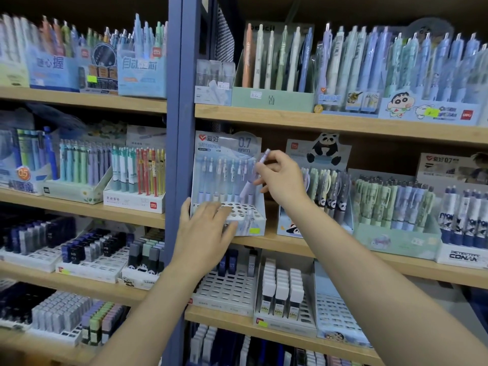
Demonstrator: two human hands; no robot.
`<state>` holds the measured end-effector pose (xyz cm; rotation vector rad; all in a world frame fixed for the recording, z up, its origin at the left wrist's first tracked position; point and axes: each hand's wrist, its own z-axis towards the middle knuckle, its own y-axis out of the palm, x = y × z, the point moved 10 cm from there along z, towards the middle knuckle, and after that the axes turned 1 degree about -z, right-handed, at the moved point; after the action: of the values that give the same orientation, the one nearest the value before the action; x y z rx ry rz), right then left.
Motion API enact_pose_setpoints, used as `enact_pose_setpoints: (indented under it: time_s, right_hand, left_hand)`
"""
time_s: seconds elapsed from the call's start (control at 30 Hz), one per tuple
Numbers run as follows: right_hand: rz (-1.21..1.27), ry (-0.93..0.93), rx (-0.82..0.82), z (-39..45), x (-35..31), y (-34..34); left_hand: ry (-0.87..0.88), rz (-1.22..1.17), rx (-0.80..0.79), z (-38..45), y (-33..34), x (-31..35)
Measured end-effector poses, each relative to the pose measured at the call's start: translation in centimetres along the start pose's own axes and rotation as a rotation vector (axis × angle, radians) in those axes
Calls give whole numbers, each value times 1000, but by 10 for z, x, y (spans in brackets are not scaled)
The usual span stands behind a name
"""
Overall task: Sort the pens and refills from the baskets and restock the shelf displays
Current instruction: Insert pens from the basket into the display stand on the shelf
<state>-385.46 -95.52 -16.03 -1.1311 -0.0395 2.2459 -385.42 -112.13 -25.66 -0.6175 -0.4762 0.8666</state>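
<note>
Two bare forearms are being extended from the lower edge of the frame toward the shelving at centre. The left hand is being laid flat, fingers relaxed and spread, over the perforated front tray of the 0.7 mm display box; nothing is being gripped by it, though its thumb is being kept against the box's left edge. The right hand is being held slightly higher and to the right, and a pale lilac pen is being pinched between its thumb and fingers. The pen is being held tilted, its capped end pointing to the upper right and its lower end being kept just above the holes at the right side of the box. A row of similar pens is being displayed upright at the back of that box, and a yellow price sticker is being shown on its front.

The box is being carried by the wooden shelf at centre frame. Just beside it, to the right, a panda display box filled with pens is being shown. On the shelf below, white slotted refill trays are being partly hidden by the left forearm. A blue upright post is dividing the shelving, with further pen displays being shown in blur at the far left and along the upper right.
</note>
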Motion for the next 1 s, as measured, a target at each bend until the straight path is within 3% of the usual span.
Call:
enact_pose_setpoints:
  time_s: [0.1,0.5,1.0]
  right_hand:
    - [-19,-1,-17,3,3,10]
    - [-168,-59,8,16,-5,11]
    - [-392,72,-94,27,19,26]
  left_hand:
    - [-36,-9,-68,-2,12,-6]
    - [-31,-47,-45,-3,12,-6]
    - [-38,-61,-39,-3,11,-6]
